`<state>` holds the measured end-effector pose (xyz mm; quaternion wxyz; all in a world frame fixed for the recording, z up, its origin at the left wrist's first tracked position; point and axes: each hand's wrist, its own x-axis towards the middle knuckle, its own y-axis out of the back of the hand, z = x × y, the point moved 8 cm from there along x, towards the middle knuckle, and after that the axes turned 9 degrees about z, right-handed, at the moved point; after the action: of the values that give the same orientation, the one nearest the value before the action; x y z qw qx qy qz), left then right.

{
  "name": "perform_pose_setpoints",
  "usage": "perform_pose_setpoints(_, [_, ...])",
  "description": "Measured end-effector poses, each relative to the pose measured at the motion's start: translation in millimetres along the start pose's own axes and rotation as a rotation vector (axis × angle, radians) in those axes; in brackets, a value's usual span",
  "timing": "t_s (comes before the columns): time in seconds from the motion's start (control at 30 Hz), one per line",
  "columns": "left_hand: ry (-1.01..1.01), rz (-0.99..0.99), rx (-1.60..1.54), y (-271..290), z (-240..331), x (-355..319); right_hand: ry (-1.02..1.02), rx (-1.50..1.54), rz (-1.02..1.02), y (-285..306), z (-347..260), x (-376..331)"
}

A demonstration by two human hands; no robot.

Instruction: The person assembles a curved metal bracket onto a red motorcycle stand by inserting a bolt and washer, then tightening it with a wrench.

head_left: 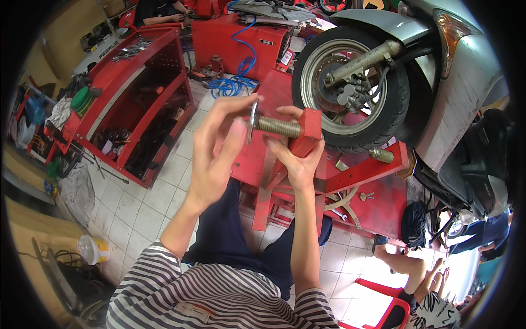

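Pale floor tiles (pixel 139 222) run beneath a red tool cart (pixel 176 55), its top tray holding silver wrenches (pixel 131 49) and its lower shelves assorted small items; a white-and-yellow bucket (pixel 101 251) (contents hard to make out) stands at the left. Near the wheel (pixel 312 71), a threaded screw (pixel 278 127) sits in a red bracket (pixel 313 123). The right hand (pixel 298 167) is wrapped around the bracket; the left hand (pixel 211 156) curves about the screw's metal disc (pixel 252 122), though I cannot tell whether it pinches.
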<state>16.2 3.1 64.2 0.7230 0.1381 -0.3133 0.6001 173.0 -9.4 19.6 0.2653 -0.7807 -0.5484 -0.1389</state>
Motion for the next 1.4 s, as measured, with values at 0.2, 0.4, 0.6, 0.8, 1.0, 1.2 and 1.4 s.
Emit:
perform_pose_setpoints(0.2, [-0.308,-0.157,-0.212,19.6,14.2,-7.7,0.062,-0.042,-0.053,-2.7,-4.3,-1.2])
perform_pose_setpoints(0.4, [0.058,0.005,0.010,-8.2,2.3,-5.9,0.054,-0.013,-0.039,-2.4,-1.1,0.7])
perform_pose_setpoints(0.6, [-0.252,0.025,-0.067,23.3,8.2,-7.2,0.101,-0.065,-0.047,-3.3,-6.7,1.1])
perform_pose_setpoints(0.8, [0.035,0.026,0.122,-3.2,-0.9,0.6,0.070,-0.010,0.038,-1.9,-4.0,2.7])
perform_pose_setpoints(1.0, [-0.271,-0.002,-0.202,15.2,16.4,-3.9,0.106,-0.008,-0.020,-5.8,-6.5,0.4])
perform_pose_setpoints(1.2, [0.084,0.005,0.183,-3.7,0.3,0.2,0.047,0.037,0.021,-3.4,-3.3,0.3])
perform_pose_setpoints(1.4, [-0.217,0.019,-0.217,8.8,14.2,-4.2,0.124,-0.027,-0.077,-7.9,-11.3,-8.1])
